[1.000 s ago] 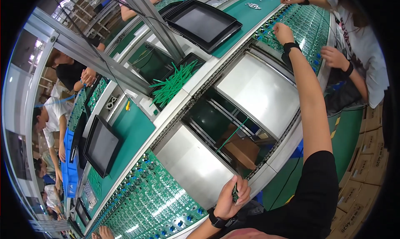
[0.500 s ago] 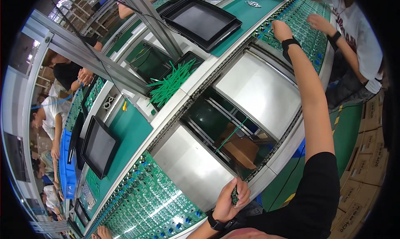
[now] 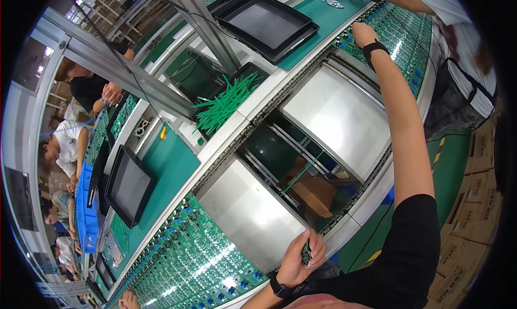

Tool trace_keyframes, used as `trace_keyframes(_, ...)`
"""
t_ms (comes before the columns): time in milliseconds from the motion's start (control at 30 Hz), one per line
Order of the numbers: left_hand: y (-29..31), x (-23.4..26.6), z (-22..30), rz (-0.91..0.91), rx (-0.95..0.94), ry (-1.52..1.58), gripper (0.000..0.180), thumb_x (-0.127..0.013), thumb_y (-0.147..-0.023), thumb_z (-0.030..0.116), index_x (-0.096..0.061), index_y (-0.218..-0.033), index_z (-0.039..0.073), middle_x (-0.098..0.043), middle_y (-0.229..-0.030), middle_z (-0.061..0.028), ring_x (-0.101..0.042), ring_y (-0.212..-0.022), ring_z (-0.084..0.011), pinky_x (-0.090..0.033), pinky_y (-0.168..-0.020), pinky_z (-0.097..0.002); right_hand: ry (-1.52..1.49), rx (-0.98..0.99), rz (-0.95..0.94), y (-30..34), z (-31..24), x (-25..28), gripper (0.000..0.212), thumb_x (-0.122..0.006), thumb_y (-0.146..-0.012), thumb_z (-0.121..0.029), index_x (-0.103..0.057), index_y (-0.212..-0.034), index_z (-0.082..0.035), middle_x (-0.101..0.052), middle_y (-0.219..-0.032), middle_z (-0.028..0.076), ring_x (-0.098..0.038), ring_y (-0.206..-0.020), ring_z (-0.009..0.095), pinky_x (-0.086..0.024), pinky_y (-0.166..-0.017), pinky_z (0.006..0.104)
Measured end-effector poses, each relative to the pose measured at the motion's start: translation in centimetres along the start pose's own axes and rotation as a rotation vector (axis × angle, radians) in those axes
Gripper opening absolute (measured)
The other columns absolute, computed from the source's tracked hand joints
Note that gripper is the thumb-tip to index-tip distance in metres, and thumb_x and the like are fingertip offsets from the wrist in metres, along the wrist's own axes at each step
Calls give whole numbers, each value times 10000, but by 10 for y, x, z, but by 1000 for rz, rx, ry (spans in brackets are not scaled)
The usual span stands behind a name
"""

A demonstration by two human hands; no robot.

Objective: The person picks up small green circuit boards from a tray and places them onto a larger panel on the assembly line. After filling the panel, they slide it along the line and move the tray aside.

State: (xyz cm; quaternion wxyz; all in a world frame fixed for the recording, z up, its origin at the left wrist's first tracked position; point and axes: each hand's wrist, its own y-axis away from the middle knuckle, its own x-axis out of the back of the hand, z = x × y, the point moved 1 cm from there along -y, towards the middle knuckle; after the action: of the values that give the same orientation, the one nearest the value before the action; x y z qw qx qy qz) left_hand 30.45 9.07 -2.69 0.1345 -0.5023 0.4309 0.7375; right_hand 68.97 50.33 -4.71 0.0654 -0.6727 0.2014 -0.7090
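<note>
1. A small dark-green part (image 3: 306, 252) is being held in the curled left hand (image 3: 295, 261), by the near metal plate's (image 3: 250, 212) corner.
2. The right hand (image 3: 365, 35) is being held at the far circuit-board panel (image 3: 401, 37), fingers bent; whether anything is being gripped cannot be told.

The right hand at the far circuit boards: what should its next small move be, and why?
Perhaps check what the right hand holds before any pull: it's curled over the near end of the far circuit boards, its contact hidden, and the far metal plate and near metal plate stand apart, so boards might catch.
</note>
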Motion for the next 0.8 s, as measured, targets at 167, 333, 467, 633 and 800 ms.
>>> trace_keyframes(167, -3, -2, -2, -32, 11, 4, 320, -319, -988, 288, -392, -759, 77, -369, -659, -15, -318, -499, -82, -263, -429, -193, 7, 5, 39, 7, 11, 1, 117, -513, -783, -51, -572, -867, 3, -608, -862, 207, -595, -861, 368, -486, -700, 471)
trace_keyframes(333, -3, -2, 1, -27, -19, -13, 319, -321, -987, 290, -390, -757, 79, -371, -656, -13, -316, -496, -79, -256, -427, -187, -239, 165, 127, 75, -87, 62, 164, -604, -765, -145, -579, -882, -32, -602, -860, 153, -589, -840, 337, -485, -708, 445)
trace_keyframes(467, -3, -1, -2, -8, -40, -30, 307, -327, -983, 283, -393, -754, 89, -372, -652, -11, -317, -492, -87, -267, -439, -201, -902, 550, 52, 199, -195, 132, 141, -609, -772, -200, -586, -826, -73, -589, -797, 83, -571, -768, 286, -472, -644, 393)
trace_keyframes(633, 7, 7, -2, 68, -435, -132, 249, -332, -971, 249, -445, -803, 103, -407, -668, -5, -340, -494, -106, -283, -464, -226, -1163, 1172, -40, 303, -221, 162, 239, -623, -790, -329, -576, -818, -96, -501, -730, 27, -528, -688, 190, -418, -550, 311)
trace_keyframes(800, 6, 10, 0, 374, -584, -153, 269, -331, -971, 286, -481, -860, 93, -465, -704, -13, -402, -533, -115, -289, -477, -228, -1344, 1325, -86, 316, -216, 164, 298, -662, -773, -315, -585, -895, -55, -583, -896, 39, -555, -747, 199, -431, -596, 301)
